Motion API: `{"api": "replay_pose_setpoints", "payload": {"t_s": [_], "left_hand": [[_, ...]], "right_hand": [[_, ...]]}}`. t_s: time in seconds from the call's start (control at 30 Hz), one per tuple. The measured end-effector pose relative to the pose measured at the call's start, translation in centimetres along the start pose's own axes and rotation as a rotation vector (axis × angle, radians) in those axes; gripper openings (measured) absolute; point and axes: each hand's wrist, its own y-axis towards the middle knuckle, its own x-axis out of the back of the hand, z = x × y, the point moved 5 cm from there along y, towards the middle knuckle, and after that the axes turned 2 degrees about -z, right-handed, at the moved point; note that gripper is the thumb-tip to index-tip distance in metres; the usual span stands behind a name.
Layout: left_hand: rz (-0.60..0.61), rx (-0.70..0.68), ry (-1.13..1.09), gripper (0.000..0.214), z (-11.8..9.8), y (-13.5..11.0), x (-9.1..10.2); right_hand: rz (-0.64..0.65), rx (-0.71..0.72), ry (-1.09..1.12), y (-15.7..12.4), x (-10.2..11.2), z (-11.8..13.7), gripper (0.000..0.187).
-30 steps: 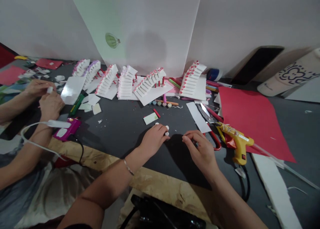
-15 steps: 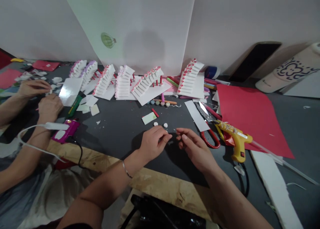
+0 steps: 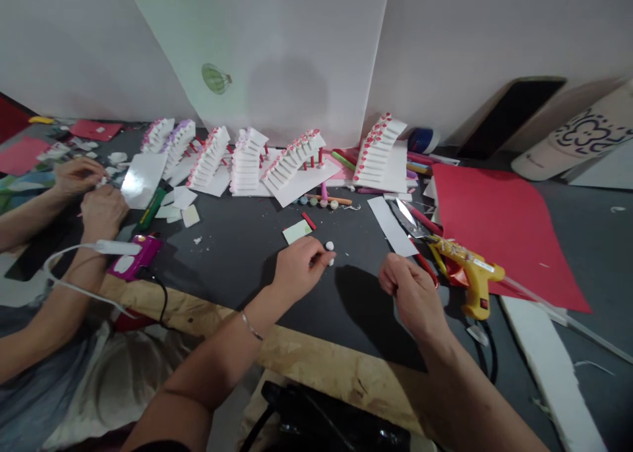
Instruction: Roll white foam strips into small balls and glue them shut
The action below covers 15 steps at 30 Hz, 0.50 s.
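Observation:
My left hand [image 3: 301, 266] is closed in a pinch low over the dark table, with a small white piece [image 3: 331, 262] showing at its fingertips. Just beyond that pinch lies a small white ball [image 3: 330, 246]. A pale green-white card [image 3: 297, 232] and a short red stick [image 3: 308, 221] are on the table behind the left hand. To the right, my right hand [image 3: 409, 288] is raised with its fingers curled in. What those fingers hold, if anything, is hidden. Scissors [image 3: 408, 218] lie behind it, partly covered, beside a white paper strip [image 3: 390, 226].
Several small white staircase models [image 3: 297, 162] line the wall. A yellow glue gun [image 3: 475, 274] rests by red foam sheet [image 3: 504, 241] at right. A co-worker's hands [image 3: 101, 201] work at left, near a purple power box [image 3: 137, 257] with cables.
My hands have moved apart. The right hand went right and its fingers curled closed; the left stayed near the white balls, its fingertips now at a white piece.

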Motion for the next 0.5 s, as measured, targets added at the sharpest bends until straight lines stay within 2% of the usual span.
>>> {"api": "replay_pose_setpoints", "payload": {"t_s": [0.07,0.1,0.17,0.33,0.5], "left_hand": [[0.15,-0.026,0.07,0.022,0.1,-0.2,-1.3],[0.21,-0.039,0.102,0.023,0.1,-0.3,-1.7],[0.284,-0.071,0.147,0.021,0.2,-0.5,-2.3],[0.341,-0.138,0.13,0.007,0.3,-0.6,-2.3],[0.364,-0.086,0.071,0.006,0.3,-0.4,-2.4]], "right_hand": [[-0.031,0.034,-0.072,-0.1,0.0,0.1,0.038],[-0.03,0.034,-0.09,-0.1,-0.1,0.2,0.032],[-0.017,0.016,-0.097,-0.2,-0.4,0.3,0.031],[-0.021,0.007,-0.15,-0.2,-0.7,0.6,0.03],[-0.031,0.02,-0.217,-0.3,-0.8,0.5,0.033]]}}
